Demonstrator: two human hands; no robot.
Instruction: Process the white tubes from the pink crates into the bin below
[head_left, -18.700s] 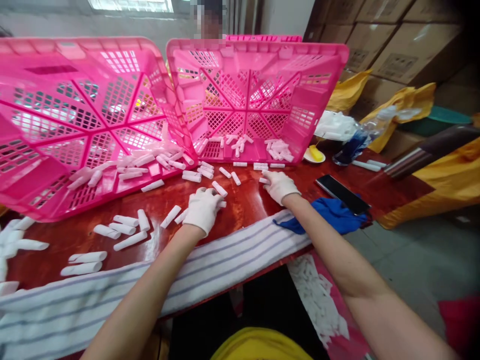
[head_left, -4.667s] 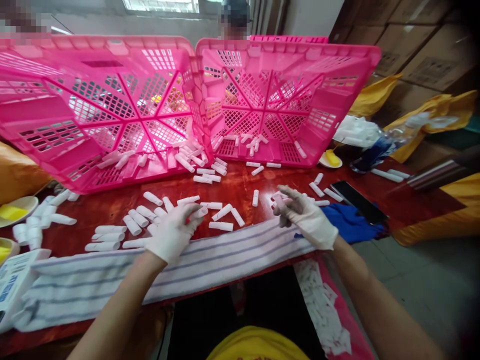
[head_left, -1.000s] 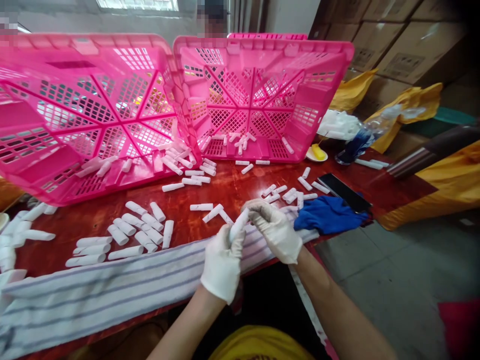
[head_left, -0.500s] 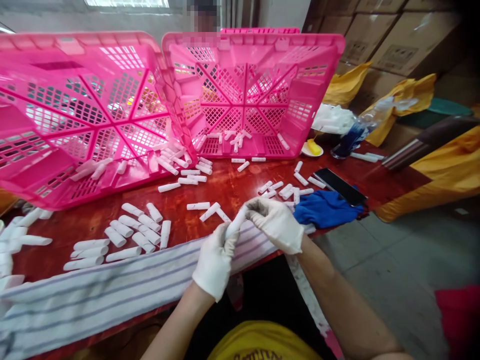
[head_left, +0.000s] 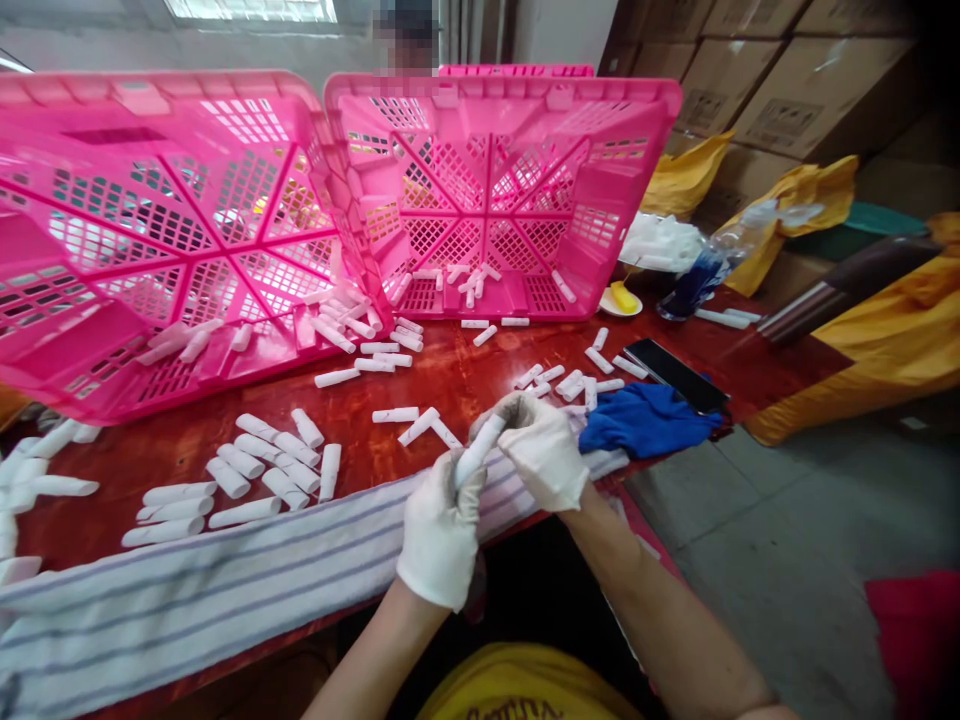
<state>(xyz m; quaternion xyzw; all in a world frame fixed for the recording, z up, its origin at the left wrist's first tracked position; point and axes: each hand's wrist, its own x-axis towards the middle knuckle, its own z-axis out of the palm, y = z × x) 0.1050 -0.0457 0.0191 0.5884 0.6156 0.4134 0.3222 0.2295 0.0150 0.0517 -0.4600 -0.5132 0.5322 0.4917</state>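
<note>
Both my hands wear white gloves and meet over the near edge of the red table (head_left: 465,380). My left hand (head_left: 439,525) is closed around the lower end of a white tube (head_left: 480,450). My right hand (head_left: 541,450) is closed on the tube's upper end. Under them lies a striped white cloth (head_left: 225,570). Several white tubes (head_left: 255,470) lie in a group to the left, and several short white caps (head_left: 570,380) lie to the right.
Two pink mesh crates (head_left: 172,230) (head_left: 502,180) are tipped toward me, with white pieces in their lower edges. A blue cloth (head_left: 645,420) and a black phone (head_left: 675,372) lie at right. A bottle (head_left: 712,260), yellow bags and cardboard boxes stand behind. A person is behind the crates.
My hands have stayed together on the white tube near the table's edge. They shifted slightly, and the right hand's grip on the tube's top has turned a little.
</note>
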